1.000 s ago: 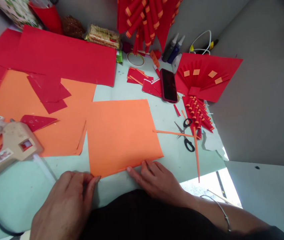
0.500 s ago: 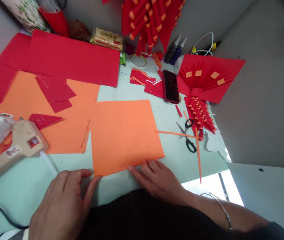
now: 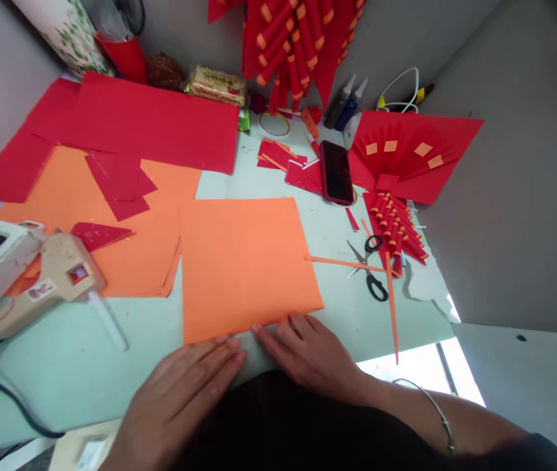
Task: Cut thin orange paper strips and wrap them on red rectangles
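Note:
A sheet of orange paper (image 3: 249, 261) lies on the pale green tabletop in front of me, its near edge seemingly turned up in a narrow fold. My left hand (image 3: 190, 379) rests flat along the left part of that edge, fingers stretched out and side by side. At the right part of the same edge, my right hand (image 3: 312, 353) holds the paper with bent fingertips and thumb; the underside of its grip is hidden. Right of the sheet lie black-handled scissors (image 3: 371, 265) and a thin orange paper strip (image 3: 332, 262), whose left end meets the sheet's edge.
At left are a beige glue gun (image 3: 69, 268) with its cable, and larger orange (image 3: 160, 222) and red sheets (image 3: 160, 124). A phone (image 3: 337, 171) lies near the back, beside red paper scraps. Red paper firecracker decorations (image 3: 391, 219) sit at right and hang from the back wall.
My left hand has slid right along the near edge, going from a thumb-and-finger grip at the corner to lying flat. My right hand stays in place. The view has shifted slightly.

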The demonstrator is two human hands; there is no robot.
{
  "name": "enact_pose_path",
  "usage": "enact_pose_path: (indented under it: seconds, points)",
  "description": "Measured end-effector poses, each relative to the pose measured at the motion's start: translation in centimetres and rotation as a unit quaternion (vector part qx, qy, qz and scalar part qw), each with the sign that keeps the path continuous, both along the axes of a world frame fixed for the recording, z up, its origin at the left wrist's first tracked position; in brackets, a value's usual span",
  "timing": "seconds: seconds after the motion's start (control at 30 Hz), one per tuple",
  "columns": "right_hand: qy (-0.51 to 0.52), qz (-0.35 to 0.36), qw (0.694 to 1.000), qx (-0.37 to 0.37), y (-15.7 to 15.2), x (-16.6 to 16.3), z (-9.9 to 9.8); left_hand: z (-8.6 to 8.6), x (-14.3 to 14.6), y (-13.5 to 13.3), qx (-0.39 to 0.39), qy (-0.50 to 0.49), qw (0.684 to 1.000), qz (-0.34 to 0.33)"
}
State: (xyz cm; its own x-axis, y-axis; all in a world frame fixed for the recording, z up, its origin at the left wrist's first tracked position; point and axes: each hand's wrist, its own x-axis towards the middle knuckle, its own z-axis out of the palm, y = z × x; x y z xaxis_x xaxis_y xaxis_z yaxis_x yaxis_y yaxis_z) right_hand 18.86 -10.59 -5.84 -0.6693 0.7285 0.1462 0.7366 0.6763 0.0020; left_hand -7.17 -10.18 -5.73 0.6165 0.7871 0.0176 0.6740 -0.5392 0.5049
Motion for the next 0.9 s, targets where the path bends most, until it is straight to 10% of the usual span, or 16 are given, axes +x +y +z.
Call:
enact_pose_path:
  seconds: [0.07,0.5,0.9]
  points:
    - [0.004,-0.003,1.000,0.015,0.0,-0.1,0.0,-0.7,0.9,0.5,0.012,0.000,0.995,-0.103]
    - [0.006,-0.010,0.999,0.035,-0.1,0.3,-0.2,-1.1,1.5,0.2,0.024,-0.020,1.000,-0.006]
    - [0.014,-0.034,0.999,0.038,-1.1,1.8,-0.6,-2.1,1.7,0.9,0.185,-0.013,0.982,-0.042]
